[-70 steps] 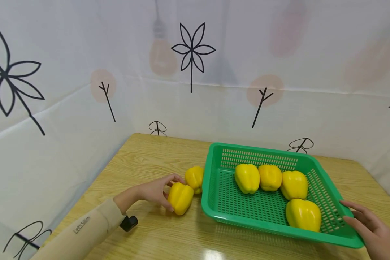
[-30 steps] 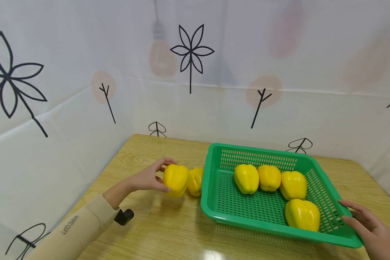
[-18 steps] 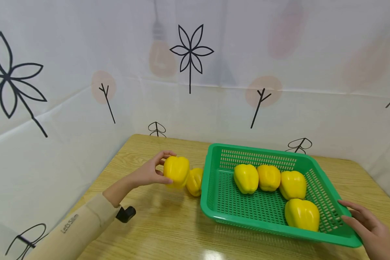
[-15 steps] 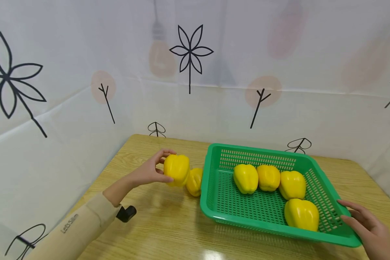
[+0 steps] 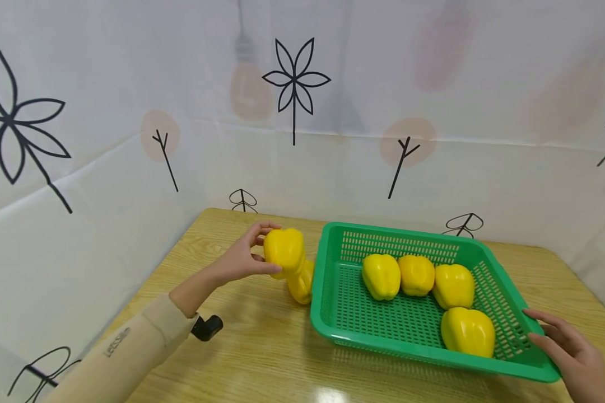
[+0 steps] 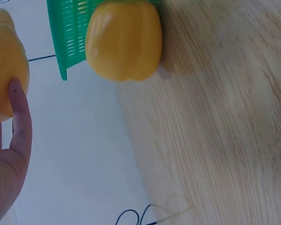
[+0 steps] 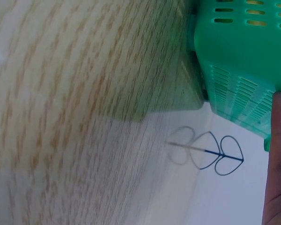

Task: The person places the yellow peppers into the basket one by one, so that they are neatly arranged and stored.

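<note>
My left hand grips a yellow bell pepper between thumb and fingers, raised above the table left of the green basket. Behind and below it, a second yellow bell pepper rests on the table by the basket's left side, partly covered in the head view. The left wrist view shows the held pepper at its left edge and the table pepper near the top. My right hand touches the basket's right rim; in the right wrist view one straight finger lies against its outer wall.
Inside the basket lie several yellow bell peppers, towards its middle and right. The wooden table meets patterned white cloth at the back and left. A small black device sits at the left wrist.
My left hand has lifted one bell pepper off the table and carried it up, then slightly right, over the other. The right hand and the basket have stayed in place.
</note>
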